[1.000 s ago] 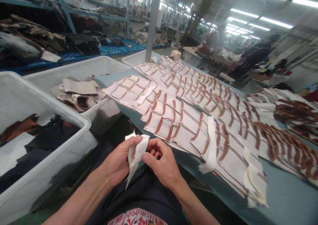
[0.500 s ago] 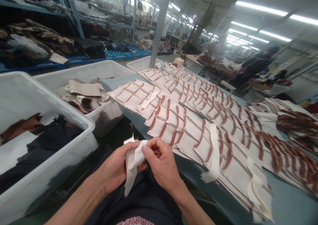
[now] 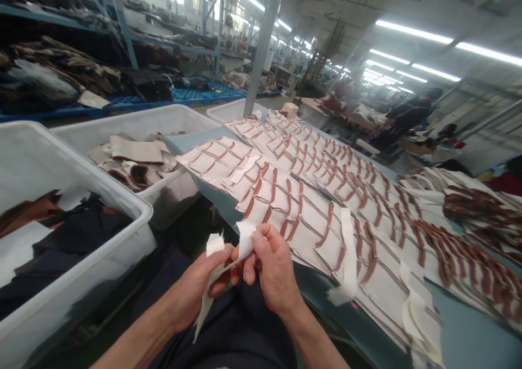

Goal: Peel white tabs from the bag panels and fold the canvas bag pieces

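Between my two hands, above my lap, is a white fabric strip with frayed ends. My left hand pinches it, one short end sticking up past the thumb and a long tail hanging below. My right hand grips another part of the strip between thumb and fingers. Just beyond my right hand lie overlapping rows of pale fabric pieces with brown edges. Another white strip lies across them, and a cream strip rests farther right.
The pieces cover a blue-green table. At left stand a white bin with dark and brown cloth and another white bin with beige pieces. A grey post rises behind the table. A person is at the far right.
My right hand has drawn slightly away from my left and up, spreading the strip between them. The view has shifted a little.
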`<action>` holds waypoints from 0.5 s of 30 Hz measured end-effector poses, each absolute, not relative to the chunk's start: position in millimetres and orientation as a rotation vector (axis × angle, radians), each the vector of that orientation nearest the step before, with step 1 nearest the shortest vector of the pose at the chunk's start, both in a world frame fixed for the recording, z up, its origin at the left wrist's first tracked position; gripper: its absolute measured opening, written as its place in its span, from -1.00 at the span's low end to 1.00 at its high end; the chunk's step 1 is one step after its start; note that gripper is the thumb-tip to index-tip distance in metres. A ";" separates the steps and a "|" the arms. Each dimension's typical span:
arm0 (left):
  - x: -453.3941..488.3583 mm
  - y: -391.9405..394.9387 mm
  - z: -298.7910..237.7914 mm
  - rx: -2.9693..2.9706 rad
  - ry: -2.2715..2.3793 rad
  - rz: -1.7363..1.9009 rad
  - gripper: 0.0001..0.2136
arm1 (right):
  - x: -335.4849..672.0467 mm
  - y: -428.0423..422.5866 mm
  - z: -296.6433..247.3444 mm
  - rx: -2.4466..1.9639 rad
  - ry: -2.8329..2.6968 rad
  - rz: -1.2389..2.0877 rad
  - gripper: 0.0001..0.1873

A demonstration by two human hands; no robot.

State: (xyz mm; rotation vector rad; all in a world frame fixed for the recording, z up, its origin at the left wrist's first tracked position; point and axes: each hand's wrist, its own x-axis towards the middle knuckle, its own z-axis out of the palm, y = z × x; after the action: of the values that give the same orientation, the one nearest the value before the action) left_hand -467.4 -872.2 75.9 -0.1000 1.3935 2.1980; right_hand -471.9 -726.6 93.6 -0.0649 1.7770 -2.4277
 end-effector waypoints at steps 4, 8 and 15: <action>-458.9 -869.6 72.8 -0.004 1.492 2.240 -0.46 | -480.9 -725.0 102.7 0.042 1.729 -2.518 -0.53; -450.6 -869.4 70.8 0.094 1.509 2.229 -0.34 | -492.3 -721.3 121.9 0.043 1.830 -2.517 -0.53; -427.3 -870.0 79.7 0.321 1.830 1.803 -0.43 | -539.7 -719.8 163.1 -0.106 2.479 -2.360 -0.66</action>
State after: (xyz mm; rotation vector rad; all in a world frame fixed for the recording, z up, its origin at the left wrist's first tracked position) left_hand -427.3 -870.0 79.7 0.3213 1.8300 1.8035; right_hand -539.7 -719.8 163.1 -0.1060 2.4793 -2.3598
